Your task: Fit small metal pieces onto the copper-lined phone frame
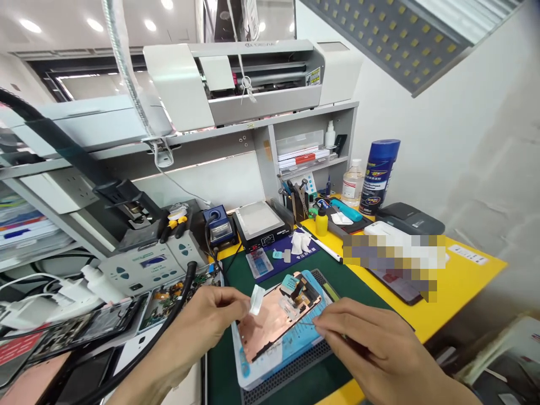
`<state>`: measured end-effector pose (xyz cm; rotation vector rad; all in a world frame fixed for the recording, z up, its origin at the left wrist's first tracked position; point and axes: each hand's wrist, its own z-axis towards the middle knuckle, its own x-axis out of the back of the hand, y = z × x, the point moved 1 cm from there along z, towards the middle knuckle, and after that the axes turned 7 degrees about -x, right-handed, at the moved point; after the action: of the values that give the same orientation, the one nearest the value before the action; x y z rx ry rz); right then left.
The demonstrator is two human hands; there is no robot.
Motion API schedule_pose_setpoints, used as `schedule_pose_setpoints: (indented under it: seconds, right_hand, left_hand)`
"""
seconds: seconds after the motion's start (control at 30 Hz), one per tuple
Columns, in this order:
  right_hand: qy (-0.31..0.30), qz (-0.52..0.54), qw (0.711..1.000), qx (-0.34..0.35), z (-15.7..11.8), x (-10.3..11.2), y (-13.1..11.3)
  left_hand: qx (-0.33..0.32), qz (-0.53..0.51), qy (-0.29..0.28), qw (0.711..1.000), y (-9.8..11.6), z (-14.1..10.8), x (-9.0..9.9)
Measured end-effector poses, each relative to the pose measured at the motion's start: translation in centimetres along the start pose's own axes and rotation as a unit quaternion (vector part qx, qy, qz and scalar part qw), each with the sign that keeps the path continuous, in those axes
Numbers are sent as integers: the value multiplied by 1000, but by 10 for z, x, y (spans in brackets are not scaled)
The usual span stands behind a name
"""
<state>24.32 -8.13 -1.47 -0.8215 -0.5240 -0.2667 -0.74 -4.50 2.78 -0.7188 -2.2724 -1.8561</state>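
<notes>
A copper-coloured phone screen panel lies on a blue and white pad, with a flex cable and a teal sticker at its upper end. My left hand pinches a small white strip above the panel's left edge. On the right, my right hand is closed round a thin metal tool, whose tip points at the panel near a clear film piece.
Behind the green mat stand a hot plate, a soldering station and a yellow bottle. Phone parts and a black hose crowd the left. A blue spray can stands back right.
</notes>
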Motion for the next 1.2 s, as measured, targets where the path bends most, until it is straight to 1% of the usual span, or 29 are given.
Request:
schedule_pose_setpoints:
  seconds: [0.1, 0.23, 0.37, 0.47, 0.53, 0.6, 0.7, 0.77, 0.9, 0.97, 1.1, 1.2]
  right_hand:
    - [5, 15, 1000, 0, 0, -3, 1]
    - [0, 32, 999, -9, 2, -8, 2]
    - [0, 33, 999, -39, 5, -13, 2]
    - [2, 37, 998, -54, 7, -15, 1]
    - [3, 43, 997, -58, 7, -16, 1]
    - [-3, 48, 997, -66, 6, -16, 1]
    - [-5, 61, 996, -67, 6, -18, 0]
    - [-1, 71, 996, -54, 6, -18, 0]
    - [8, 78, 996, -41, 7, -18, 0]
    - [8, 76, 996, -40, 6, -17, 0]
    - [9, 76, 996, -38, 4, -16, 1]
    - [5, 77, 997, -33, 5, -14, 1]
  left_hand:
    - [11, -17, 29, 999, 1, -8, -3]
    - [12, -30, 53, 998, 1, -16, -8]
    - [12, -70, 73, 995, -9, -20, -14]
    - [65, -129, 99, 985, -19, -24, -18]
    - [111, -187, 114, 969, -24, -28, -22]
    - [139, -231, 120, 956, -25, -33, -27]
    - [149, -234, 121, 953, -24, -38, -39]
    - [171, -223, 122, 952, -23, -40, -48]
    - [238, -250, 146, 927, -22, -37, -66]
    - [241, -274, 166, 916, -22, -33, -72]
    - [225, -312, 198, 901, -24, -29, -81]
    - [224, -355, 194, 887, -28, -33, -90]
